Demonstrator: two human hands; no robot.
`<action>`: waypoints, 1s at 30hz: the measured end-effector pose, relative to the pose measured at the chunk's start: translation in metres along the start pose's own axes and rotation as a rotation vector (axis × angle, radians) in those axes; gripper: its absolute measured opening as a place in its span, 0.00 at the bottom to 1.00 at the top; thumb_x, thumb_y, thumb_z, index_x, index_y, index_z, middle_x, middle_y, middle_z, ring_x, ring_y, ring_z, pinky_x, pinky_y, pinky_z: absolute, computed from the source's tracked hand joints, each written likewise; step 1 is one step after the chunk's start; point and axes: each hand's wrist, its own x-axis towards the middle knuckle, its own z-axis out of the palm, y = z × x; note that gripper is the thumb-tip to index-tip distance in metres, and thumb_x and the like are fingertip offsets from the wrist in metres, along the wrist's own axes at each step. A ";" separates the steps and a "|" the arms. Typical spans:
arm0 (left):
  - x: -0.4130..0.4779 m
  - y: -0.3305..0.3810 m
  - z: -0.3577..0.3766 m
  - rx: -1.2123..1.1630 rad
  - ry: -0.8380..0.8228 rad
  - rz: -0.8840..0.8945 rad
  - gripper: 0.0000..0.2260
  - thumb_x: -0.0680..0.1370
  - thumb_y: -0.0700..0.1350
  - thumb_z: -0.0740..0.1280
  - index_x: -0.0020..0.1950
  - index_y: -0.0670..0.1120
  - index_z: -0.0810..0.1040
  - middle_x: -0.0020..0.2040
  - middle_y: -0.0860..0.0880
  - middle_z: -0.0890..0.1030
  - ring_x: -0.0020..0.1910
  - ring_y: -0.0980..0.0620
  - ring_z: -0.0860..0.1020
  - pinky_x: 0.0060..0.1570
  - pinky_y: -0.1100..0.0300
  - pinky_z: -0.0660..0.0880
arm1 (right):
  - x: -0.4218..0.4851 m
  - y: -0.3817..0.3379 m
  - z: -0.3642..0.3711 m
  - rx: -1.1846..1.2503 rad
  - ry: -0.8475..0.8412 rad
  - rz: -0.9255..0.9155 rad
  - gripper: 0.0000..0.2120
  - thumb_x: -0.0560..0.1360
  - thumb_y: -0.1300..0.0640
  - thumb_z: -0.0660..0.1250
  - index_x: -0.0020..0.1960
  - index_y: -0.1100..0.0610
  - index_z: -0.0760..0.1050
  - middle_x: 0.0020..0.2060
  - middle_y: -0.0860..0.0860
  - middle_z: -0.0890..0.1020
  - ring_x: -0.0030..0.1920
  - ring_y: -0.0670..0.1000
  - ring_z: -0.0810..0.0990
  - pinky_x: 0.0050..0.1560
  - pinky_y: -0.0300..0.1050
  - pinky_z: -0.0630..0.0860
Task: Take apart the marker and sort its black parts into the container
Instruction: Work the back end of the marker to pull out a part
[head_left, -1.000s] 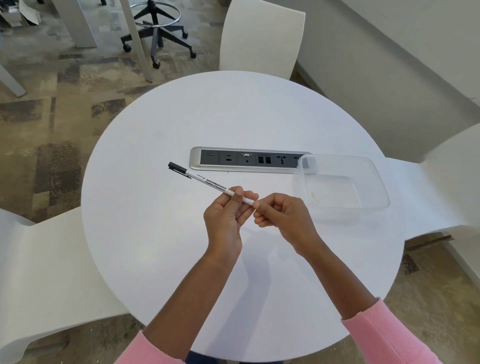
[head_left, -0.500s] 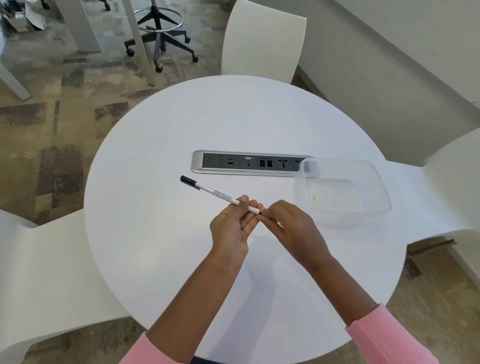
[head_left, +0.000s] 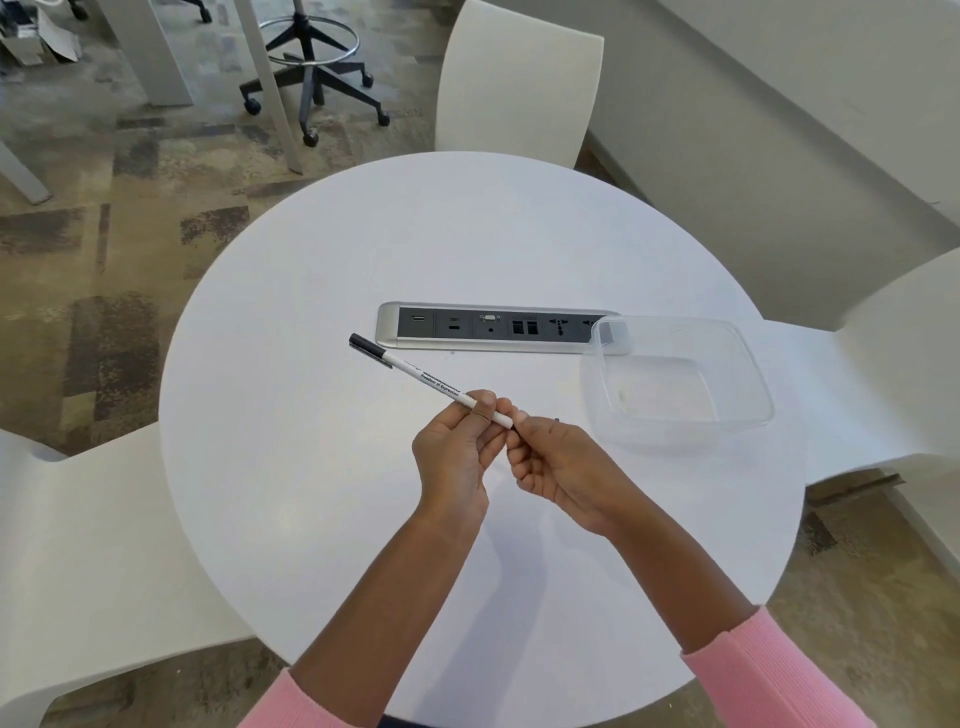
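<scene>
The round white desk (head_left: 322, 519) fills most of the view. White chairs stand around it. A grey plug strip (head_left: 493, 328) lies across the middle of the desk.

The clear box (head_left: 748, 358) sits near the right edge of the desk, with one corner over the end of the plug strip. It looks empty, so no black part is sorted yet.

Both hands are up over the middle of the desk, close together. The left hand (head_left: 457, 452) is closed around the marker (head_left: 441, 387), with the thumb on top of the white tube. The right hand (head_left: 561, 467) is closed too, and its fingers (head_left: 519, 420) pinch the near end of the marker. I cannot see what is in that pinch, as the fingers hide it.

The marker is in the air, not on the desk. It points away from the hands, up and to the left, toward the far left edge of the desk. Its black cap (head_left: 366, 346) is at that far end, well apart from both hands.

The box is nearer the right hand. So I think the right hand pulls the near end off, along the line of the marker, and drops it in.
</scene>
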 end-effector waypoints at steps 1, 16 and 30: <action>0.000 0.001 0.001 -0.012 0.010 0.002 0.07 0.74 0.36 0.66 0.36 0.42 0.78 0.27 0.50 0.82 0.29 0.55 0.81 0.36 0.64 0.80 | 0.001 0.003 0.000 -0.033 0.017 -0.059 0.16 0.78 0.52 0.58 0.34 0.56 0.72 0.23 0.45 0.74 0.24 0.42 0.70 0.28 0.31 0.71; 0.001 0.005 0.009 -0.167 0.039 -0.197 0.04 0.73 0.35 0.67 0.38 0.39 0.77 0.26 0.47 0.83 0.29 0.51 0.83 0.31 0.61 0.81 | 0.005 0.017 -0.026 -1.320 0.383 -1.051 0.12 0.77 0.56 0.60 0.42 0.63 0.78 0.29 0.55 0.78 0.29 0.54 0.75 0.30 0.42 0.72; 0.000 0.004 0.000 -0.077 0.019 -0.105 0.04 0.74 0.36 0.67 0.38 0.39 0.78 0.26 0.49 0.82 0.29 0.54 0.82 0.33 0.64 0.80 | 0.000 0.014 0.002 -0.310 0.110 -0.312 0.16 0.78 0.54 0.58 0.35 0.60 0.72 0.25 0.47 0.76 0.24 0.43 0.75 0.27 0.33 0.72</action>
